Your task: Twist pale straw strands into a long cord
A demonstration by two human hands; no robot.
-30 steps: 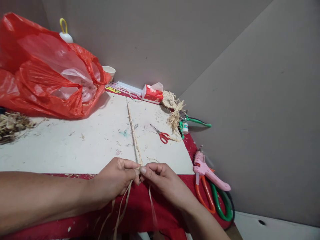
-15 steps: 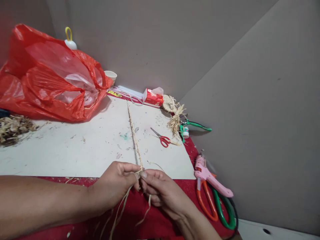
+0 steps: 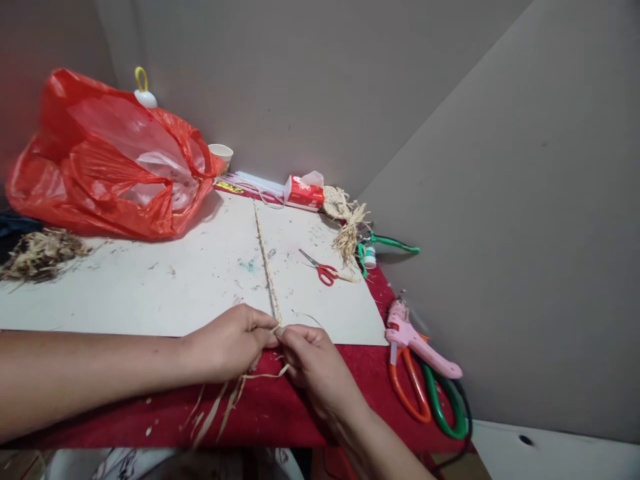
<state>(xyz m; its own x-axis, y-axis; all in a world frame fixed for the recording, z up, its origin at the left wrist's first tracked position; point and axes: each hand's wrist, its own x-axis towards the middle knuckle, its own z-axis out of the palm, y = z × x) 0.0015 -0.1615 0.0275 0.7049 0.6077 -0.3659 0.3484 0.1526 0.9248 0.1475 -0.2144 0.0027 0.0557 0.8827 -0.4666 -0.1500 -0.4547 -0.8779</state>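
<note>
A thin braided straw cord (image 3: 265, 260) stretches across the white board (image 3: 150, 300) toward the back. Its near end is pinched between the thumb and fingers of my left hand (image 3: 235, 341). My right hand (image 3: 313, 360) pinches the cord at the same spot, its fingertips touching those of the left. Loose pale straw strands (image 3: 227, 403) hang below the left hand over the red cloth (image 3: 270, 413), and one strand runs across to the right hand. The exact crossing of strands is hidden by the fingertips.
Red-handled scissors (image 3: 323, 270) lie on the board. On the right are a pink glue gun (image 3: 417, 343), orange handles (image 3: 410, 393) and green handles (image 3: 453, 407). A red plastic bag (image 3: 115, 173), straw scraps (image 3: 45, 253), a tissue pack (image 3: 304, 193) and a straw bundle (image 3: 350, 233) stand around.
The view has tilted down slightly, showing the table's front edge. The right hand has turned, and a loose strand now runs sideways between the hands instead of hanging below the right one.
</note>
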